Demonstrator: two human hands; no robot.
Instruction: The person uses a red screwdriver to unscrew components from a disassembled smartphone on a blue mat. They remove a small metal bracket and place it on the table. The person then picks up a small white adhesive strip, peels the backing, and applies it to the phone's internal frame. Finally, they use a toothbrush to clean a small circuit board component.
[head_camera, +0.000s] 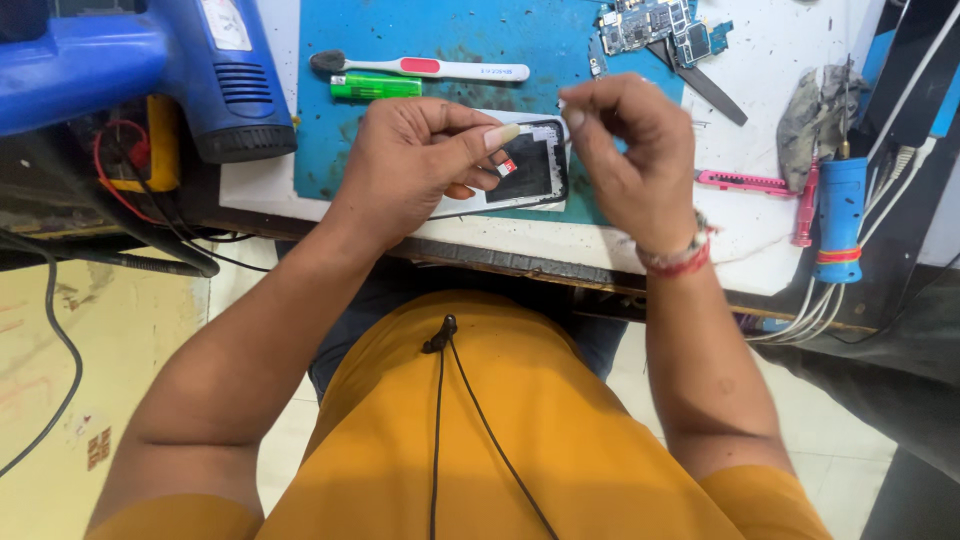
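Nearest the camera, the left hand pinches a tiny red-and-white chip card at its edges between thumb and fingers, while the right hand is curled, fingertips pinched together, on what I can't tell. The card looks very light, stiff and easy to drop (best held by its rim, not the flat faces). Just behind lies an opened phone frame on a blue work mat, w/ a green lighter, toothbrush and circuit board farther back; no containers visible.

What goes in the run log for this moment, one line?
left hand: pinches small red-and-white card | right hand: pinched shut, contents hidden | white-framed phone shell: flat on blue mat, under hands
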